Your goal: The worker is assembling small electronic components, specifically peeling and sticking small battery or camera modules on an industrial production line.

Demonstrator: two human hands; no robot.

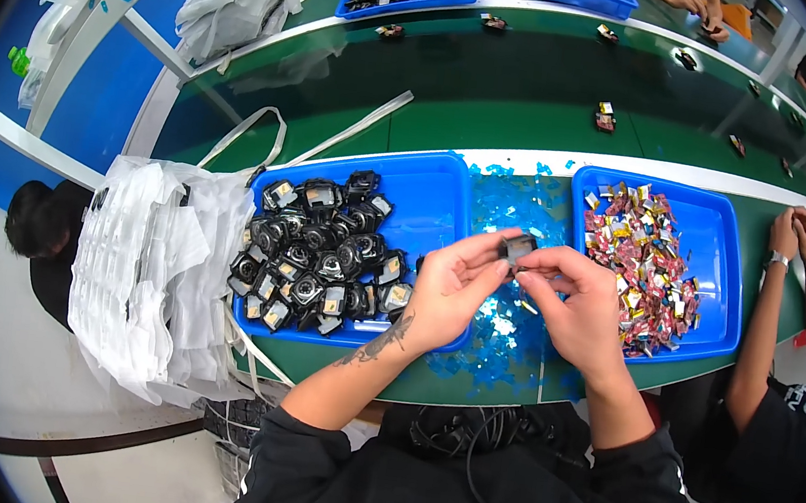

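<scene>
at the far left we see a pile of white bags [147, 272] lying over the edge of the green worktop [499, 104]. next to it stands a blue tray [429, 200] with many small black parts [318, 257]. above its right end our left hand [449, 287] and right hand [581, 307] meet, and both are closed with the fingertips on one small black part [520, 248]. under them lie blue film scraps [498, 332]. to the right is a second blue tray [725, 258] with colourful pieces [645, 264].
</scene>
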